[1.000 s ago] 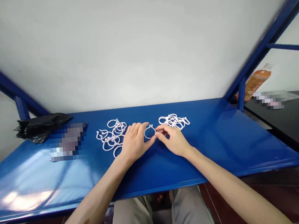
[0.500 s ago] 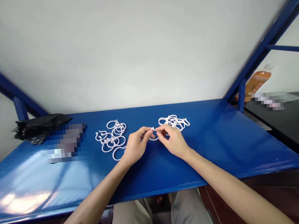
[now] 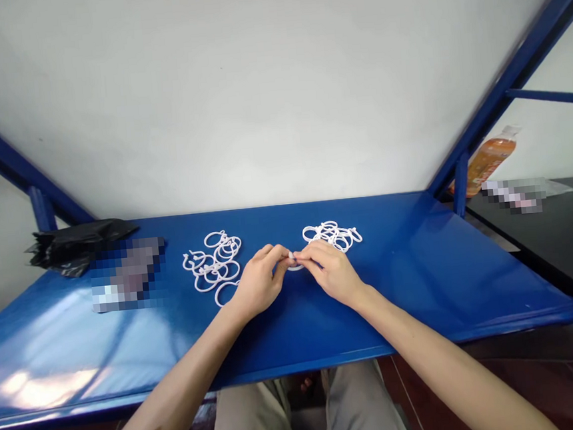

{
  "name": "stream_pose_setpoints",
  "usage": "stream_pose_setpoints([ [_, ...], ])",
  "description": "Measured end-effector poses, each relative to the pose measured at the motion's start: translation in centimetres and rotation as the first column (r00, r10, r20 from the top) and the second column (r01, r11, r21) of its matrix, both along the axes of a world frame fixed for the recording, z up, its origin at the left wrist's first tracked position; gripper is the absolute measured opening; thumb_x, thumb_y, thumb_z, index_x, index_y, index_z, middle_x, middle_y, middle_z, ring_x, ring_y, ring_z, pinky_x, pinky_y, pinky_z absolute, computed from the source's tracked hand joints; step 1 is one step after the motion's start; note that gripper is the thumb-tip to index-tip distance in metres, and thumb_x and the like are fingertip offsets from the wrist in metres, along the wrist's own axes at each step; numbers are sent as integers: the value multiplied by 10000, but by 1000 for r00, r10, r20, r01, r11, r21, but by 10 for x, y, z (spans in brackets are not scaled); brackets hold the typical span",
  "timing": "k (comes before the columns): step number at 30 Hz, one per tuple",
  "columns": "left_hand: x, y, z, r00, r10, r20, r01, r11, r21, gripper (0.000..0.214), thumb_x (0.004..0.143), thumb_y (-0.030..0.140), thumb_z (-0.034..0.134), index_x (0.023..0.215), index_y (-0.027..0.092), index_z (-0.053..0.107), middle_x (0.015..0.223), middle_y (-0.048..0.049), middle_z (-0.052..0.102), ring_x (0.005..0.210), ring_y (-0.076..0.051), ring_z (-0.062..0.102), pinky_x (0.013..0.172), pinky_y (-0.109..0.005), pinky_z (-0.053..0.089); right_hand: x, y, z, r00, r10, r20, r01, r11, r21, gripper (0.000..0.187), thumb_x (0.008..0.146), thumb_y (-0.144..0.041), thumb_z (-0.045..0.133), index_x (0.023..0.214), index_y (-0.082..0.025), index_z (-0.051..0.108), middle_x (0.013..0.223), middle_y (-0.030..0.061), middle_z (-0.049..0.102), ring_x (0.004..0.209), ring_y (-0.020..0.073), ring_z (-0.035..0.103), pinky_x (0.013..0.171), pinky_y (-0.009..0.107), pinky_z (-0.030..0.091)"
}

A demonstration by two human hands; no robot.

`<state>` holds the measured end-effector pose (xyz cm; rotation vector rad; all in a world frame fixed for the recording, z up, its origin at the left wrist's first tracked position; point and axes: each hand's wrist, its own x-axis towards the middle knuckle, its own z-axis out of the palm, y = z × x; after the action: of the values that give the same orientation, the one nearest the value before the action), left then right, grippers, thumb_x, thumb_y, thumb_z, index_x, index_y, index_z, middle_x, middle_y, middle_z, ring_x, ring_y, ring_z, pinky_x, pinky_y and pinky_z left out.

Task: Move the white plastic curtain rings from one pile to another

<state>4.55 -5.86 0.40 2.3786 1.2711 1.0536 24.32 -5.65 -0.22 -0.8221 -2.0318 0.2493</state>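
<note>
Over the middle of the bench (image 3: 397, 282), between a left pile (image 3: 216, 269) and a right pile (image 3: 335, 231) of white rings, left hand (image 3: 261, 279) and right hand (image 3: 335, 269) both pinched one ring (image 3: 296, 268), mostly hidden by them. Uneven squeezing could have made it slip or spring off. Left hand overlapped the left pile's near edge in view, contact unclear; a bump there might have scattered rings.

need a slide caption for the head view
Left hand and right hand pinch a white ring at a blue table, with a left cluster and right cluster of similar rings.
</note>
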Motion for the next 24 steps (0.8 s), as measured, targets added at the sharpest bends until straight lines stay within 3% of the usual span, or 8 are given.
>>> stream_pose_setpoints([
  [4,-12,9,5,970,84,-229,-56,991,124,235,998,300,477,1102,225,673,1009,-75,736,962,-240,641,892,-391,512,17,13,9,969,-242,-52,243,970,20,182,1009,-313,553,978,-260,724,972,65,732,942,227,672,878,404,559],
  [7,-32,17,5,889,217,-404,-149,970,192,280,886,141,487,1055,216,697,981,-95,735,1002,-297,629,910,-458,494,46,27,12,902,-416,-117,420,908,7,158,983,-320,574,955,-230,700,1001,78,708,892,216,670,812,371,572],
  [10,-53,21,3,844,238,-481,-185,970,156,320,788,97,492,995,229,697,1005,-93,721,1034,-312,619,929,-473,482,76,41,8,855,-511,-90,511,859,-23,97,929,-247,595,892,-209,676,964,71,696,810,204,662,795,373,564],
  [16,-77,19,5,891,42,-451,-94,991,-94,338,707,168,517,994,256,674,1054,-60,691,1076,-288,603,976,-444,472,98,57,-7,836,-540,102,549,827,-119,103,875,-143,598,888,-199,683,931,67,706,844,224,639,821,387,541],
  [24,-87,18,8,876,15,-482,-118,976,-184,385,709,164,480,1032,263,665,1113,-73,694,1078,-292,611,934,-446,473,96,55,-8,822,-534,197,558,824,-93,206,922,-173,520,951,-218,718,989,75,738,943,263,584,871,421,495],
])
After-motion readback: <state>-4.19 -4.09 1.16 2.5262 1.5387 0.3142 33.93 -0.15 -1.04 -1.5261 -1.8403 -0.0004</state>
